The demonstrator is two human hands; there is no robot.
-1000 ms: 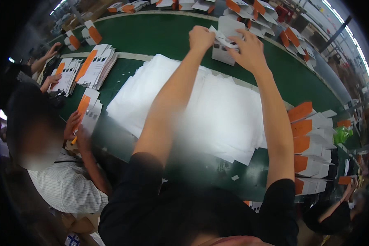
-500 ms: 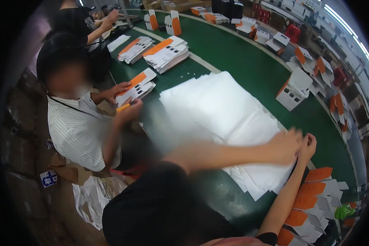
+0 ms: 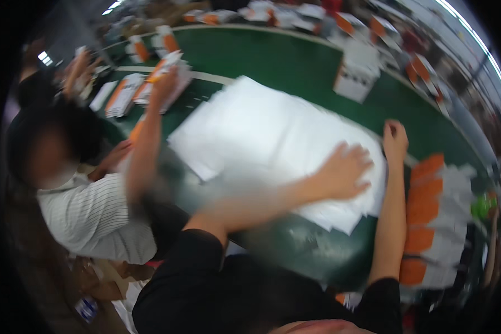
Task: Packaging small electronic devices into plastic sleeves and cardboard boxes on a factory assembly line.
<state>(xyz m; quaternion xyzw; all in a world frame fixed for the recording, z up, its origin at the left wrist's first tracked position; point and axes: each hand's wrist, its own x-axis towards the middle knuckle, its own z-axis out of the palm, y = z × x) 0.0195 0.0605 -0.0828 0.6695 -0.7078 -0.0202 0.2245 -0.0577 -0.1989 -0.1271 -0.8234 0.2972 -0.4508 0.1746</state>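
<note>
A spread pile of thin white sheets (image 3: 261,125) lies in front of me, its layers slightly fanned at the corners; whether they are paper or soft film I cannot make out. Flat on the pile's right part rests my left hand (image 3: 342,171), fingers spread, with the forearm crossing over the sheets. Just beyond the pile's right edge is my right hand (image 3: 395,142), its fingers curled together. Anything inside those fingers is too small or blurred to name.
On the green table (image 3: 250,50), folded orange-and-white cartons (image 3: 423,222) stand in a row at my right. A white carton (image 3: 357,72) stands at the far side. To my left a person in a striped shirt (image 3: 100,217) reaches toward flat carton stacks (image 3: 125,94).
My left hand has moved left, away from my right hand, and now lies spread on the sheets. The view has turned right. The co-worker's arm has risen toward the carton stacks.
</note>
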